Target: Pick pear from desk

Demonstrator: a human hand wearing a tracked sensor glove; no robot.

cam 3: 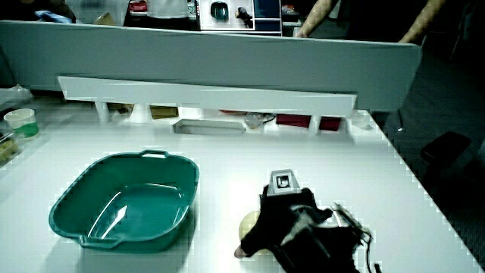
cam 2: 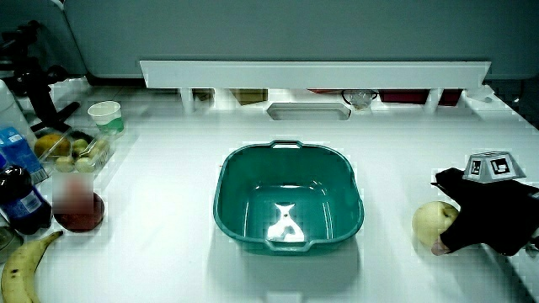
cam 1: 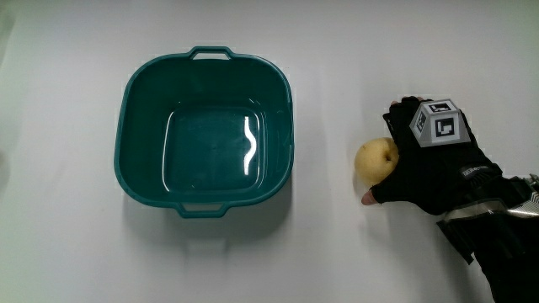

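A yellow pear (cam 1: 373, 160) lies on the white table beside an empty teal basin (cam 1: 126, 94). The gloved hand (cam 1: 425, 164) is against the pear on the side away from the basin, its fingers curled over the pear and the thumb tip under it. The patterned cube (cam 1: 440, 123) sits on the back of the hand. Both side views show the pear (cam 2: 429, 220) (cam 3: 248, 225) low at the table surface, partly covered by the hand (cam 2: 490, 220) (cam 3: 292, 224), with the basin (cam 2: 221, 192) (cam 3: 194, 173) close by.
At the table's edge in a side view lie a banana (cam 2: 21, 269), a dark bottle (cam 2: 17, 198), a red bowl (cam 2: 77, 210), a clear box of fruit (cam 2: 72, 150) and a paper cup (cam 2: 105, 116). A low white partition (cam 2: 312, 74) runs along the table.
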